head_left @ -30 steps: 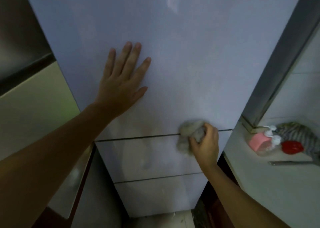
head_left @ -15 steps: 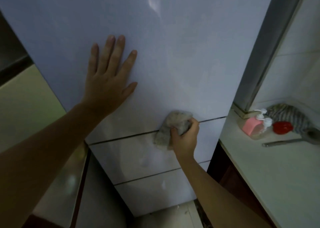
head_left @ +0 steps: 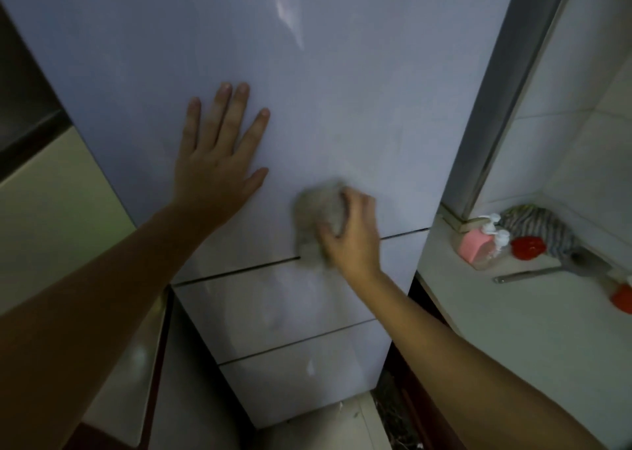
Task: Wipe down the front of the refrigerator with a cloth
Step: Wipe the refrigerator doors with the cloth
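Pressing cloth (head_left: 319, 217) on refrigerator (head_left: 342, 107) — right hand (head_left: 354, 241).

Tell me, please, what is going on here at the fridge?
A person is wiping the refrigerator front. The right hand presses a bunched grey cloth against the door, just above the seam over the upper drawer. The left hand lies flat on the door, fingers spread, apparently bracing. The cloth looks blurred, so it is probably mid-stroke.
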`<action>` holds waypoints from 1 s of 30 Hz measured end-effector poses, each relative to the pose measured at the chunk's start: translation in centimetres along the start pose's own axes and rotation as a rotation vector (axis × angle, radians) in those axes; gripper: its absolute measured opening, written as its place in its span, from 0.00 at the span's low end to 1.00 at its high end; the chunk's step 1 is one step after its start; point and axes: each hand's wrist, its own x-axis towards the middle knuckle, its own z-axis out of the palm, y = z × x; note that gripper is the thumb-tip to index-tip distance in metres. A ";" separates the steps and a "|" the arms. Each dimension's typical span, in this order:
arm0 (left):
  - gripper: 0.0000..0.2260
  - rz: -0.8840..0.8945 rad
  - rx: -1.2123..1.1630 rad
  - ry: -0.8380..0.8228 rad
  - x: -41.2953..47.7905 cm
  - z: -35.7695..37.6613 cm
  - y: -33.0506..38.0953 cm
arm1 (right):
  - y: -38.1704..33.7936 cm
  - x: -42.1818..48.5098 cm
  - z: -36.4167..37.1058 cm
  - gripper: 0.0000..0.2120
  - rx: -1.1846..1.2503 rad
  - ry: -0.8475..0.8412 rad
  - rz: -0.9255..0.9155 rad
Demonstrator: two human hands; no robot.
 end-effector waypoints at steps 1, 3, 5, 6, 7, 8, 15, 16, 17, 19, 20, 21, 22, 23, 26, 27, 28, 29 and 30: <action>0.33 0.008 0.003 -0.001 0.0 0.0 -0.1 | -1.2 -0.1 0.6 0.32 -0.091 -0.082 -0.122; 0.33 0.016 0.006 -0.005 -0.1 -0.1 -0.4 | -2.0 0.3 1.0 0.31 -0.157 -0.123 -0.238; 0.33 0.020 0.011 -0.002 -0.1 -0.1 -0.5 | -1.2 0.7 0.3 0.29 -0.106 -0.084 -0.186; 0.33 0.022 0.013 0.000 -0.1 -0.2 -0.5 | -0.3 0.9 -0.3 0.28 -0.081 -0.043 -0.136; 0.33 0.025 0.015 0.001 -0.1 -0.2 -0.6 | 0.9 1.0 -1.1 0.28 -0.071 0.011 -0.078; 0.33 0.030 0.016 0.003 -0.1 -0.2 -0.6 | 2.3 1.2 -1.9 0.28 -0.068 0.077 -0.016; 0.32 -0.003 0.010 0.022 -0.3 0.3 0.1 | 10.3 2.5 -7.2 0.28 0.001 0.276 0.411; 0.31 -0.012 0.000 0.023 -0.3 0.3 0.2 | 10.6 2.7 -7.4 0.27 0.011 0.258 0.415; 0.31 -0.019 -0.011 0.021 -0.2 0.3 0.3 | 10.6 2.8 -7.6 0.26 0.022 0.251 0.417; 0.31 -0.028 -0.015 0.012 -0.2 0.1 0.5 | 10.1 3.0 -7.8 0.25 0.058 0.263 0.409; 0.31 -0.030 -0.012 0.012 -0.2 0.0 0.6 | 9.6 3.2 -7.9 0.26 0.079 0.272 0.390; 0.31 -0.032 -0.010 0.014 -0.2 0.0 0.6 | 9.0 3.7 -8.0 0.26 0.101 0.283 0.363; 0.31 -0.034 -0.009 0.010 -0.2 -0.1 0.7 | 8.1 4.5 -8.2 0.27 0.123 0.299 0.331; 0.31 -0.038 -0.007 0.000 -0.1 -0.3 0.8 | 7.1 5.4 -8.5 0.27 0.141 0.319 0.298; 0.30 -0.068 -0.012 -0.031 0.2 -1.1 1.1 | 3.3 8.8 -9.2 0.27 0.161 0.355 0.164; 0.29 -0.081 -0.023 -0.035 0.3 -1.5 1.2 | 1.8 9.6 -9.3 0.28 0.147 0.334 0.109; 0.28 -0.094 -0.034 -0.034 0.5 -1.9 1.3 | 0.4 10.2 -9.2 0.28 0.113 0.291 0.031; 0.28 -0.108 -0.039 -0.028 0.7 -2.3 1.3 | -0.7 10.5 -8.9 0.29 0.065 0.221 -0.076; 0.27 -0.121 -0.035 -0.018 1.0 -2.6 1.3 | -1.7 10.5 -8.4 0.30 -0.020 0.125 -0.214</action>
